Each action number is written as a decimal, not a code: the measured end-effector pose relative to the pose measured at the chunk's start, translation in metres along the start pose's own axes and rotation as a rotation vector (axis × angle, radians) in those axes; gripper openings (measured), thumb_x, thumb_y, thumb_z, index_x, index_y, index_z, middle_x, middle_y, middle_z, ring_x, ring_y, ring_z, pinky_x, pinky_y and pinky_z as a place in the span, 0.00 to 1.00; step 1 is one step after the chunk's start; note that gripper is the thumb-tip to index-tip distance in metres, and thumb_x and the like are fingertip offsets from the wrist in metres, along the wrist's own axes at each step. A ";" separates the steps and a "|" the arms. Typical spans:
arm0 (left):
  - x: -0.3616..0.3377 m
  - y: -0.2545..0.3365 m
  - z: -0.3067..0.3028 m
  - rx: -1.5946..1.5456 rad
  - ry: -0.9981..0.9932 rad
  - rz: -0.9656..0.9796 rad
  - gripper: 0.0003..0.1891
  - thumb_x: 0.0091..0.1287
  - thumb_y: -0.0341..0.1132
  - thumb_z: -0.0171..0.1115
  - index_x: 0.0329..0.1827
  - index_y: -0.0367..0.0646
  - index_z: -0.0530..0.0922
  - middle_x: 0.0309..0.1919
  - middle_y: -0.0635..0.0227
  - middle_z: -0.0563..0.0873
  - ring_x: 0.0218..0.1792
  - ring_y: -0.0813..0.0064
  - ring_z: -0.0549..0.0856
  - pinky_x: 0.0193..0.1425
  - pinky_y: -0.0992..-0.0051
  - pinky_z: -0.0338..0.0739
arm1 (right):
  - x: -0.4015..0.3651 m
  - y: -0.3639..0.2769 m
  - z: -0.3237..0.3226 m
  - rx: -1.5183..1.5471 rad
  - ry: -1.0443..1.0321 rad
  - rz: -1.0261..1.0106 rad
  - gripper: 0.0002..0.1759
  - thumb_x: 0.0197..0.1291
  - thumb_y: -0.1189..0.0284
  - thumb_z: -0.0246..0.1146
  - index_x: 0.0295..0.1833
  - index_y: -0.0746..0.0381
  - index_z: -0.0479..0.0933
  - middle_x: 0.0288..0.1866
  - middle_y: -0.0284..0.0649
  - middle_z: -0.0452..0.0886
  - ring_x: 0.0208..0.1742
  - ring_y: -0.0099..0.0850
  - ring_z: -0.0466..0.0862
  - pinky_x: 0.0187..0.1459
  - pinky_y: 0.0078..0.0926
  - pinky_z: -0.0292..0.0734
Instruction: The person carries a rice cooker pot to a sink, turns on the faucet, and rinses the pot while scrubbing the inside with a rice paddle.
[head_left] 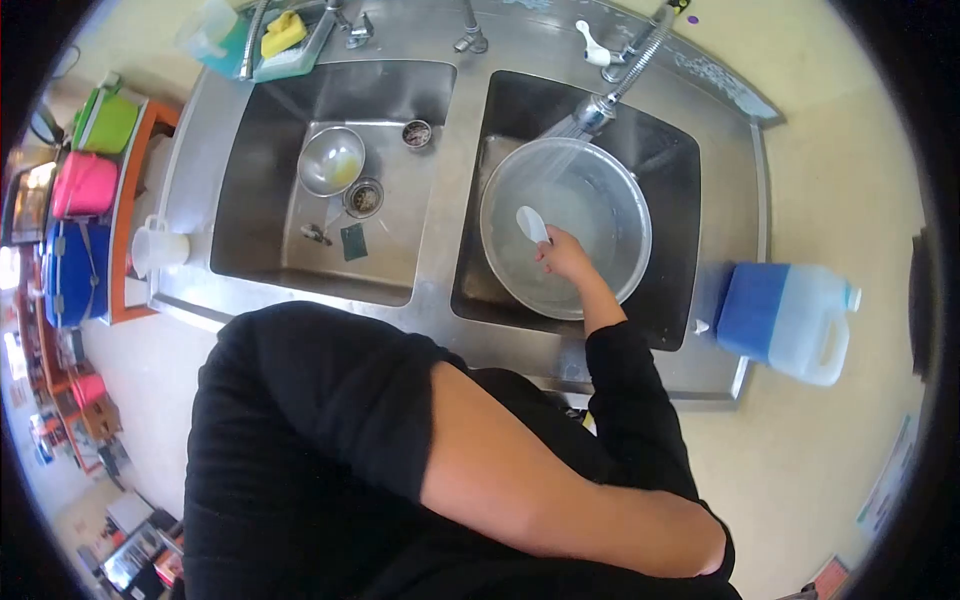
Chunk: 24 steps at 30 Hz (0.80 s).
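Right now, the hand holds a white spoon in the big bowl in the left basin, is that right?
Not quite: the head view shows the hand holding the spoon in the big bowl in the right basin, not the left.

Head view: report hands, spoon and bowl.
Right hand shut on white plastic spoon, inside large round grey bowl in right steel sink basin. Left hand not in view. Metal spray faucet running water into bowl.
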<state>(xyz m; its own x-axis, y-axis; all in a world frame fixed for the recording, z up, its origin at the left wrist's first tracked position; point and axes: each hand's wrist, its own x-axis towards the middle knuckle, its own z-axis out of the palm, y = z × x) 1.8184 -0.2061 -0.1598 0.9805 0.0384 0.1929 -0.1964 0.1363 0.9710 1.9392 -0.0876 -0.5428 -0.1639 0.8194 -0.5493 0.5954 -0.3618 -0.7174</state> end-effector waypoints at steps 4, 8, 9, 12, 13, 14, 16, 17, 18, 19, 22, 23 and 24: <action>0.031 -0.012 0.008 -0.327 0.189 -0.101 0.15 0.65 0.44 0.51 0.39 0.39 0.76 0.40 0.51 0.81 0.43 0.57 0.80 0.47 0.63 0.72 | 0.010 0.007 -0.008 -0.004 0.085 -0.026 0.20 0.58 0.76 0.52 0.58 0.64 0.69 0.30 0.40 0.80 0.20 0.27 0.77 0.24 0.28 0.76; 0.043 -0.015 0.008 -0.402 0.356 -0.002 0.17 0.66 0.40 0.50 0.51 0.37 0.70 0.52 0.48 0.76 0.54 0.55 0.75 0.57 0.62 0.66 | 0.010 0.029 -0.011 -0.025 0.198 0.193 0.25 0.57 0.79 0.53 0.62 0.63 0.62 0.34 0.42 0.80 0.20 0.28 0.77 0.23 0.31 0.76; 0.037 -0.018 0.005 -0.342 0.321 0.064 0.18 0.66 0.39 0.50 0.53 0.37 0.69 0.54 0.48 0.75 0.55 0.56 0.74 0.58 0.63 0.66 | 0.010 0.029 -0.012 -0.031 0.240 0.273 0.26 0.56 0.80 0.53 0.62 0.63 0.60 0.34 0.43 0.80 0.20 0.29 0.78 0.22 0.32 0.76; 0.026 -0.024 -0.014 -0.192 0.186 0.299 0.21 0.67 0.37 0.48 0.60 0.36 0.63 0.59 0.50 0.71 0.60 0.58 0.72 0.62 0.65 0.63 | 0.008 0.045 -0.006 -0.079 0.150 0.158 0.26 0.57 0.81 0.52 0.62 0.63 0.57 0.37 0.46 0.79 0.21 0.32 0.79 0.21 0.33 0.76; 0.021 -0.027 -0.023 -0.136 0.127 0.408 0.22 0.67 0.36 0.48 0.62 0.36 0.61 0.61 0.50 0.70 0.61 0.59 0.71 0.63 0.65 0.62 | 0.006 0.045 -0.006 -0.018 0.123 0.138 0.25 0.58 0.81 0.52 0.62 0.63 0.58 0.37 0.46 0.79 0.21 0.33 0.80 0.21 0.33 0.77; 0.017 -0.031 -0.032 -0.118 0.069 0.528 0.23 0.67 0.35 0.48 0.64 0.36 0.59 0.62 0.51 0.68 0.62 0.59 0.70 0.65 0.66 0.62 | 0.004 0.046 -0.003 0.049 0.092 0.120 0.24 0.58 0.80 0.51 0.62 0.63 0.59 0.37 0.47 0.79 0.22 0.33 0.80 0.21 0.33 0.77; 0.004 -0.036 -0.053 -0.193 -0.062 0.759 0.26 0.68 0.33 0.47 0.68 0.36 0.56 0.66 0.52 0.66 0.65 0.61 0.68 0.67 0.67 0.60 | -0.001 0.048 0.004 0.032 0.034 0.129 0.22 0.60 0.79 0.50 0.61 0.63 0.60 0.38 0.47 0.79 0.22 0.34 0.81 0.21 0.33 0.77; -0.009 -0.037 -0.064 -0.283 -0.128 0.823 0.28 0.68 0.32 0.47 0.70 0.36 0.54 0.67 0.52 0.64 0.67 0.61 0.67 0.69 0.68 0.59 | 0.000 0.046 0.004 -0.052 0.004 0.148 0.21 0.61 0.78 0.50 0.61 0.63 0.61 0.38 0.48 0.79 0.22 0.35 0.81 0.22 0.33 0.77; -0.026 -0.038 -0.070 -0.388 -0.174 0.799 0.29 0.68 0.31 0.46 0.72 0.36 0.52 0.69 0.53 0.63 0.68 0.62 0.66 0.70 0.69 0.58 | 0.007 0.040 0.005 -0.136 -0.024 0.158 0.20 0.62 0.78 0.49 0.60 0.63 0.61 0.38 0.48 0.79 0.22 0.35 0.81 0.22 0.33 0.77; -0.051 -0.036 -0.071 -0.519 -0.197 0.659 0.31 0.67 0.31 0.49 0.73 0.37 0.50 0.70 0.52 0.62 0.69 0.61 0.64 0.71 0.68 0.56 | 0.007 0.027 0.008 -0.130 -0.117 0.218 0.19 0.63 0.76 0.49 0.59 0.63 0.63 0.38 0.48 0.79 0.21 0.35 0.81 0.22 0.34 0.77; -0.112 -0.035 -0.078 -0.343 -0.362 0.312 0.28 0.68 0.41 0.48 0.67 0.32 0.60 0.69 0.48 0.60 0.71 0.51 0.57 0.73 0.56 0.51 | -0.010 -0.037 0.010 -0.225 -0.286 0.217 0.16 0.63 0.74 0.49 0.57 0.63 0.67 0.38 0.51 0.80 0.23 0.37 0.82 0.25 0.38 0.77; -0.128 -0.033 -0.077 -0.132 -0.268 0.361 0.26 0.67 0.37 0.47 0.65 0.31 0.63 0.67 0.45 0.62 0.69 0.48 0.59 0.71 0.54 0.53 | -0.011 -0.057 0.013 -0.328 -0.263 0.121 0.16 0.63 0.73 0.49 0.56 0.65 0.68 0.38 0.53 0.80 0.27 0.40 0.82 0.29 0.40 0.77; -0.135 -0.027 -0.084 0.033 -0.263 0.397 0.22 0.67 0.37 0.47 0.62 0.36 0.69 0.66 0.43 0.63 0.67 0.43 0.62 0.69 0.48 0.55 | -0.011 -0.077 0.017 -0.435 -0.230 0.028 0.16 0.62 0.73 0.49 0.55 0.66 0.69 0.38 0.55 0.80 0.30 0.43 0.83 0.32 0.43 0.77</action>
<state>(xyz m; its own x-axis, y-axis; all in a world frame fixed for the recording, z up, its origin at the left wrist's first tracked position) 1.6909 -0.1318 -0.2237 0.8002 -0.1714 0.5748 -0.5599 0.1303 0.8183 1.8821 -0.0765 -0.4888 -0.2837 0.6750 -0.6811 0.8672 -0.1225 -0.4827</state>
